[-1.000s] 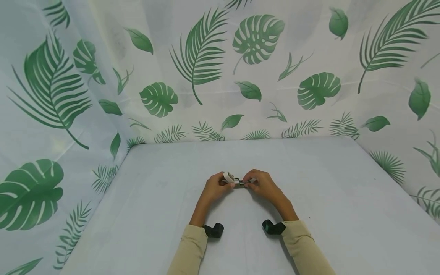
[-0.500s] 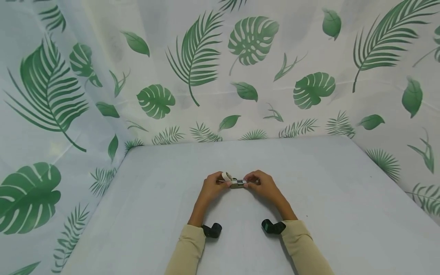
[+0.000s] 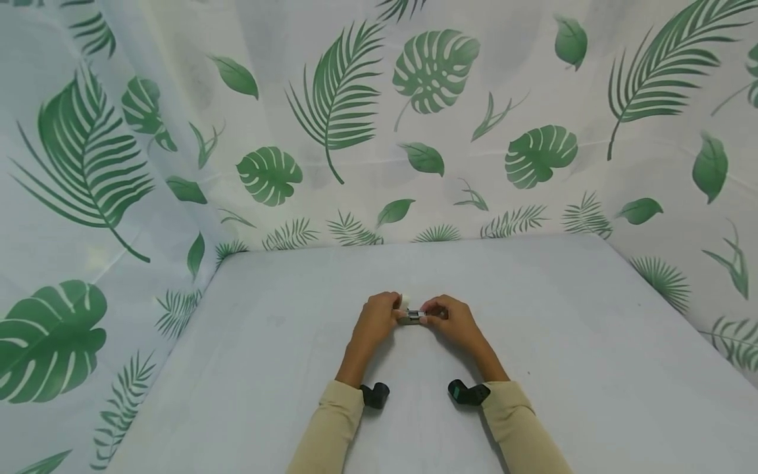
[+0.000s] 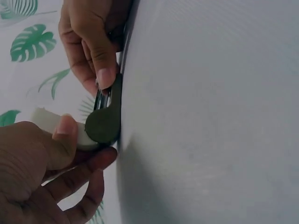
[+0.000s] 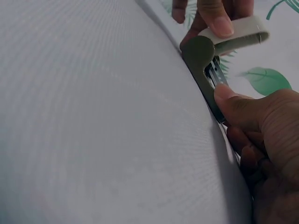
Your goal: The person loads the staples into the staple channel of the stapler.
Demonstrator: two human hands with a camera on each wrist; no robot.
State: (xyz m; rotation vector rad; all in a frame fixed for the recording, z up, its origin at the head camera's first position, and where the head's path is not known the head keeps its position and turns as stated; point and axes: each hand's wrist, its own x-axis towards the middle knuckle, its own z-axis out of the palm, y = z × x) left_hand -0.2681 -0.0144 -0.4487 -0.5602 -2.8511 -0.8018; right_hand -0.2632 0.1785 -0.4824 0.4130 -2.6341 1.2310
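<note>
A small stapler lies on the white-covered table between both hands. Its dark green body has a rounded hinge end, and its cream top cover is swung up from the base. The metal staple channel shows uncovered. My left hand pinches the cover and hinge end, thumb on the cover's face and a fingertip low by the hinge. At the other end, my right hand pinches the base, its thumb on the tip of the metal channel.
The table has a pale cloth over it. Leaf-printed curtains rise along its back and sides. Black wrist cameras sit at both cuffs.
The left hand has shifted right and turned over the hinge end, bringing the cover further right and more upright. The right hand's fingers have drawn back from the channel to the stapler's right end.
</note>
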